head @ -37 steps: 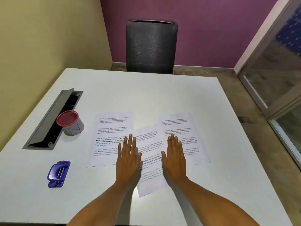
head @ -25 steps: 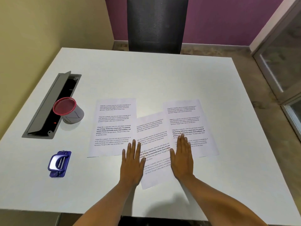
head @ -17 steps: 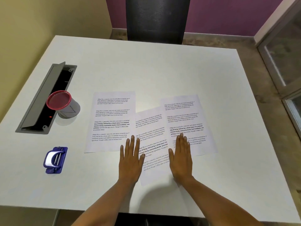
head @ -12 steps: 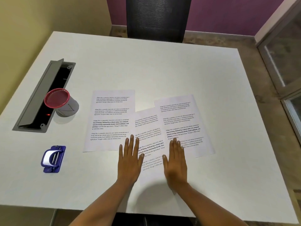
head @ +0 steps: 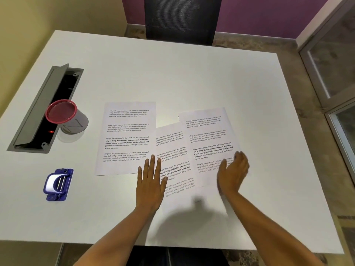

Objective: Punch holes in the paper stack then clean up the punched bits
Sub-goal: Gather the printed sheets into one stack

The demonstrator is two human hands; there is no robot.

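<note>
Three printed sheets lie spread on the white table (head: 211, 77): a left sheet (head: 127, 135), a middle sheet (head: 174, 150) and a right sheet (head: 208, 135) that overlaps the middle one. My left hand (head: 151, 181) lies flat, fingers apart, across the left and middle sheets' lower edges. At the lower right edge of the right sheet my right hand (head: 233, 170) is blurred, turned on its side with curled fingers, holding nothing. A blue and white hole punch (head: 57, 184) sits at the left, apart from both hands.
A grey cup with a red rim (head: 66, 117) stands left of the sheets. Beside it an open grey cable box (head: 44, 110) is set into the tabletop. A black chair (head: 182, 18) stands at the far side. The near table edge is close below my forearms.
My right hand has moved right from between the middle and right sheets to the right sheet's lower right edge and turned on its side. The right sheet has slid left over the middle sheet.
</note>
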